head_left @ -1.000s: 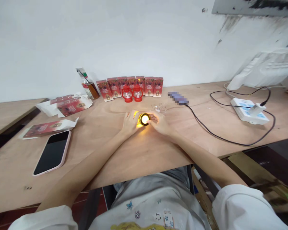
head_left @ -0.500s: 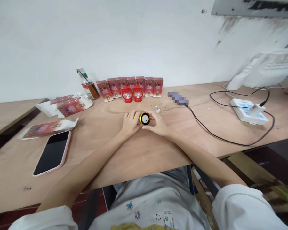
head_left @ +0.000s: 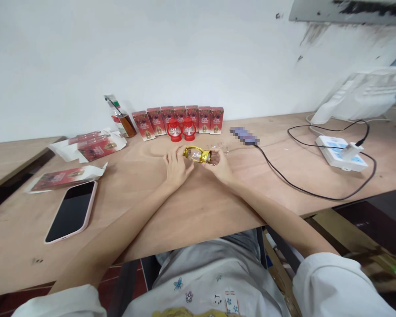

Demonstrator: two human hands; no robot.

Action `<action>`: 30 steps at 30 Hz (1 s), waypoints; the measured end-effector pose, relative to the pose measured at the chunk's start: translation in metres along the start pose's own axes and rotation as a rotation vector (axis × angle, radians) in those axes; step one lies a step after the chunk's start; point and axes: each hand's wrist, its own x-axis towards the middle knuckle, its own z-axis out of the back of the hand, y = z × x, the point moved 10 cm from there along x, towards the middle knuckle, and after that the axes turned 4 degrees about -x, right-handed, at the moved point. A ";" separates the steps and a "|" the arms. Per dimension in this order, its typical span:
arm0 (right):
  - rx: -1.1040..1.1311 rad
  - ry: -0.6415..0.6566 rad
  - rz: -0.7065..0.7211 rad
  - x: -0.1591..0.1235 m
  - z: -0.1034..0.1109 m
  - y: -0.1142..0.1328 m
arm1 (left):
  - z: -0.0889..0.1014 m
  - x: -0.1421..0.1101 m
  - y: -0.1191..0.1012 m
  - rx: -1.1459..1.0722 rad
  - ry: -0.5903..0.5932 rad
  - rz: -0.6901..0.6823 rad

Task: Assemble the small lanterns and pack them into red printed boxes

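Observation:
A small gold lantern with a clear globe lies sideways between my two hands, its base turned to the right. My right hand is closed around the base end. At the top end, my left hand holds the lantern between thumb and fingers. Just beyond my right fingers lie some thin metal wire pieces, partly hidden. Behind the hands stand two red lanterns side by side, in front of a row of several red printed boxes.
At left lie a phone, flattened red packaging and a bottle of brown liquid. On the right, a black cable runs from a blurred-out purple device to a white power strip.
The gold lantern has turned from base facing me to lying sideways. My left hand has shifted slightly left, and my right hand has moved to the base end.

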 end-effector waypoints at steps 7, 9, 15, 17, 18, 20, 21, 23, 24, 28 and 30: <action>0.439 -0.047 -0.336 0.002 0.002 -0.028 | -0.005 0.001 0.004 -0.019 0.048 0.047; 0.501 0.017 -0.400 0.000 -0.006 -0.029 | -0.008 0.000 0.003 -0.033 0.074 0.037; 0.452 0.218 -0.517 -0.010 -0.023 -0.034 | -0.006 0.000 0.003 -0.040 0.054 0.031; 0.425 0.334 -0.500 -0.015 -0.033 -0.030 | -0.005 0.000 0.002 -0.044 0.056 0.018; 0.418 0.401 -0.492 -0.018 -0.039 -0.027 | -0.005 0.001 0.001 -0.047 0.060 0.008; 0.411 0.512 -0.486 -0.025 -0.050 -0.022 | -0.006 0.001 -0.002 -0.051 0.071 -0.011; 0.406 0.544 -0.492 -0.028 -0.053 -0.020 | -0.006 0.001 -0.003 -0.054 0.082 -0.019; 0.396 0.566 -0.517 -0.032 -0.055 -0.020 | -0.008 0.001 -0.004 -0.070 0.116 -0.022; 0.393 0.567 -0.530 -0.032 -0.056 -0.020 | -0.010 0.002 -0.005 -0.082 0.135 -0.018; 0.405 0.574 -0.558 -0.033 -0.057 -0.020 | -0.013 0.002 0.003 -0.180 0.158 0.048; 0.417 0.568 -0.574 -0.032 -0.057 -0.022 | -0.019 0.002 0.015 -0.311 0.157 0.130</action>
